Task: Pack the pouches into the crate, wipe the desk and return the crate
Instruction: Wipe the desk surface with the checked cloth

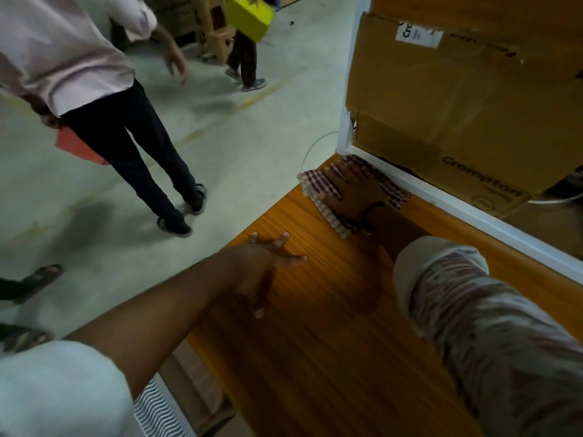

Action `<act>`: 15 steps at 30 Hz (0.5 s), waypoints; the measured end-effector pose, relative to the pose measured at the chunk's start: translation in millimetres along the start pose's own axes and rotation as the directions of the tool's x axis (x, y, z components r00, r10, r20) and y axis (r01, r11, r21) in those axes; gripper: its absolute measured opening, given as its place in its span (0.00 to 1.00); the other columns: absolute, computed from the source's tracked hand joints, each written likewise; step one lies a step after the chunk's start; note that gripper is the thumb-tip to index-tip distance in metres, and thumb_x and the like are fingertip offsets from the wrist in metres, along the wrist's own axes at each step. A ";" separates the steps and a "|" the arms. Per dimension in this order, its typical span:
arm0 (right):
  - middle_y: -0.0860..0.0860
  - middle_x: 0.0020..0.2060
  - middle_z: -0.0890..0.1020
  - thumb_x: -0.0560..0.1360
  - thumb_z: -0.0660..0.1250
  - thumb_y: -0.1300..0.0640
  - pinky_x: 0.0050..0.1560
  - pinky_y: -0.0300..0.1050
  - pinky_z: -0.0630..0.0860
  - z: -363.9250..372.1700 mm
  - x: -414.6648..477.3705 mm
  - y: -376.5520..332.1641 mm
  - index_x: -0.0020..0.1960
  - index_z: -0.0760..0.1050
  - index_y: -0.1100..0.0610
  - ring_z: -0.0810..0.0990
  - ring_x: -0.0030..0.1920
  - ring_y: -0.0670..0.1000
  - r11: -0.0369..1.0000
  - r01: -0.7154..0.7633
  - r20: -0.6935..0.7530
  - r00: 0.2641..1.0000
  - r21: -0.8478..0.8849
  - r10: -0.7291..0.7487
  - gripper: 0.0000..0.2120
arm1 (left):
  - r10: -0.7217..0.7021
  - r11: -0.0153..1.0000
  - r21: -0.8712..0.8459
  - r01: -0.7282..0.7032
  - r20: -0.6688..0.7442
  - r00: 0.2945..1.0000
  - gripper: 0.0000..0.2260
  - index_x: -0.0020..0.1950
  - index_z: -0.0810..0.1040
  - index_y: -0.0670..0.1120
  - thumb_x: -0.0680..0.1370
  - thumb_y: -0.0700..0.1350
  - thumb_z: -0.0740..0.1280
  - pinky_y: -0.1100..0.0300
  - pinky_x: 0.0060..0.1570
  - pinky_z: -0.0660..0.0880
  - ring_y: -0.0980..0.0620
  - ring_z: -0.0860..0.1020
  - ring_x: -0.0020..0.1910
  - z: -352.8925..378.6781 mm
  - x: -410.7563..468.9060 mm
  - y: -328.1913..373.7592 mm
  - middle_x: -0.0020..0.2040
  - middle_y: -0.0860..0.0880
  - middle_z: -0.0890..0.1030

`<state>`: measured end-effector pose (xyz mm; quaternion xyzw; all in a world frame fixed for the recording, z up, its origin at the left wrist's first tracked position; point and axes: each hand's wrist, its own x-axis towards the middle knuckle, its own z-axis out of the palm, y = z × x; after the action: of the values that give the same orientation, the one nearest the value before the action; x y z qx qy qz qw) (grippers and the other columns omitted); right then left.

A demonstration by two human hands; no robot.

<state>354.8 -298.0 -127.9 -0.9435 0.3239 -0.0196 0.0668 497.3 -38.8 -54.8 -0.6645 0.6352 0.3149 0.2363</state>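
Observation:
My right hand lies flat with spread fingers on a checked red-and-white cloth, pressing it onto the far left corner of the wooden desk. My left hand rests with straight, spread fingers on the desk's left edge and holds nothing. No pouch or crate shows on the desk.
A large brown cardboard box stands behind the desk's white back rail. On the grey floor to the left a person in dark trousers stands close by. Farther off, another person carries a yellow box.

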 end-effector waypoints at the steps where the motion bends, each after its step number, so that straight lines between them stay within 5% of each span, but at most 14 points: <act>1: 0.56 0.80 0.54 0.70 0.38 0.26 0.79 0.58 0.43 1.1 -6.4 -2.1 0.81 0.54 0.52 0.50 0.80 0.57 1.000 0.002 -0.007 1.000 -0.007 -0.003 0.47 | -0.003 1.000 0.009 0.003 -0.004 1.000 0.58 0.75 0.38 0.74 0.65 0.56 0.82 0.30 0.73 0.50 0.34 0.32 0.75 -0.8 -2.0 0.4 0.78 0.55 0.29; 6: 0.53 0.81 0.48 0.74 0.40 0.26 0.79 0.56 0.39 8.2 -46.4 -5.4 0.82 0.47 0.49 0.44 0.81 0.55 0.999 -0.025 0.005 1.000 -0.025 0.025 0.43 | 0.019 0.998 0.058 -0.017 -0.039 0.999 0.57 0.77 0.39 0.71 0.66 0.55 0.81 0.36 0.75 0.42 0.34 0.34 0.77 -5.2 -6.0 4.4 0.80 0.52 0.31; 15: 0.49 0.81 0.49 0.75 0.39 0.24 0.79 0.59 0.44 13.2 -142.0 -30.8 0.81 0.47 0.43 0.45 0.81 0.54 0.968 -0.252 -0.024 0.967 0.017 0.252 0.40 | 0.007 0.998 0.068 -0.003 -0.063 0.998 0.61 0.76 0.40 0.74 0.58 0.63 0.82 0.28 0.74 0.49 0.31 0.37 0.78 4.3 8.0 -5.1 0.80 0.52 0.32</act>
<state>262.6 -185.3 -135.8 -0.8939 0.4419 -0.0252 0.0711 501.8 -40.9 -63.9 -0.6640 0.6544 0.2727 0.2376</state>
